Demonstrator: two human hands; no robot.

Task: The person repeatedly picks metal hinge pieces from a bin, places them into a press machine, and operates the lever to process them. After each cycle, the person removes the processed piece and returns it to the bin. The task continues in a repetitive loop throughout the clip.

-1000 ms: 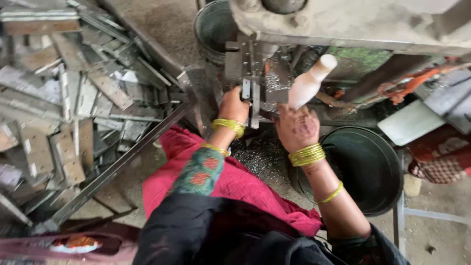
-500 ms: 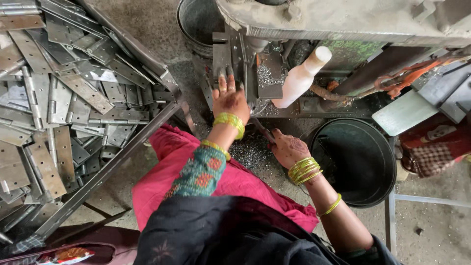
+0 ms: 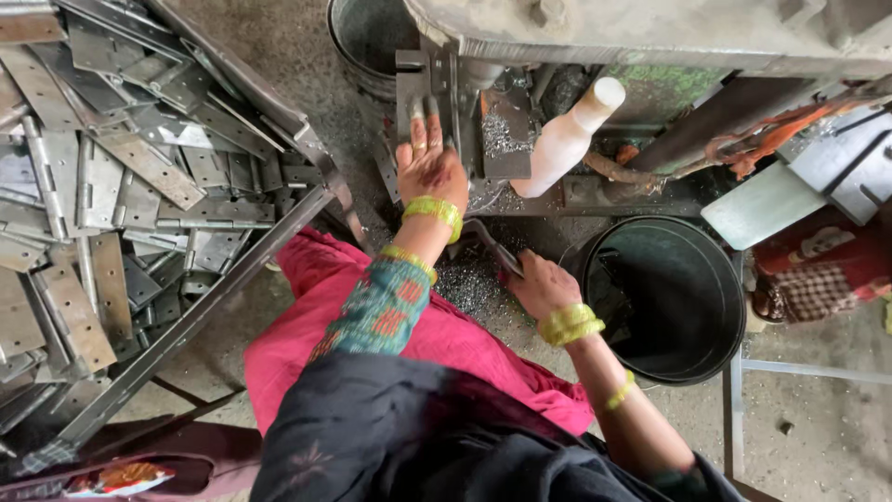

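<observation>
My left hand [image 3: 429,165] reaches up to the press machine [image 3: 650,33], fingers laid flat against a grey metal plate [image 3: 423,79] in its fixture. My right hand [image 3: 537,282] is lower, just left of the black bucket [image 3: 720,307], and is closed on a thin bent metal piece [image 3: 483,237] that sticks out toward the machine. Grey metal filings [image 3: 465,279] lie under both hands, above my pink-clothed lap. Both wrists wear yellow bangles.
A white plastic bottle [image 3: 562,139] leans on the machine base. A grey metal bucket [image 3: 367,42] stands behind the fixture. Several flat hinge plates [image 3: 111,186] are heaped on the left, bounded by a long angle bar [image 3: 214,297]. Cloth bundles [image 3: 818,260] lie at the right.
My right hand came down from the machine toward the black bucket with the metal piece. My left hand moved up onto the fixture plate.
</observation>
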